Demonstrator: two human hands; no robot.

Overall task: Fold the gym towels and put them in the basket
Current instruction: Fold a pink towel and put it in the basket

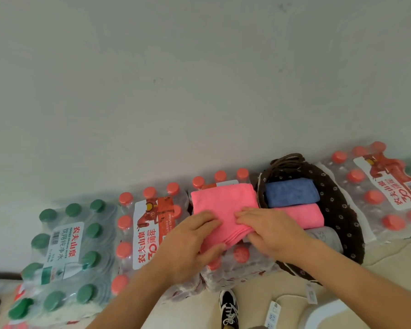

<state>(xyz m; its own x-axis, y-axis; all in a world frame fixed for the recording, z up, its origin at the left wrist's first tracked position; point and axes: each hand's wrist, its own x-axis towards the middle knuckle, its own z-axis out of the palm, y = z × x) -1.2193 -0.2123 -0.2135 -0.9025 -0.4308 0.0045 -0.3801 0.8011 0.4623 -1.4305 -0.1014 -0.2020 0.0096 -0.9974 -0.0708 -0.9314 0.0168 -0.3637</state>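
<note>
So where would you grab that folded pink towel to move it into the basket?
Take the pink towel by its near edge, from the person's side. The folded layers lie stacked there, so pinching them together should keep the fold on the way right to the basket.

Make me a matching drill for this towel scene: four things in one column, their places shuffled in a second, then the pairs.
Things
1. blue towel
2. grey towel
3. loose pink towel
4. green-capped bottle pack

Places
A. far left of the row
B. on a red-capped bottle pack, gripped by the left hand and the right hand
C. in the basket, end nearest the wall
D. in the basket, end nearest the person

Pairs: 1-C, 2-D, 3-B, 4-A
</note>
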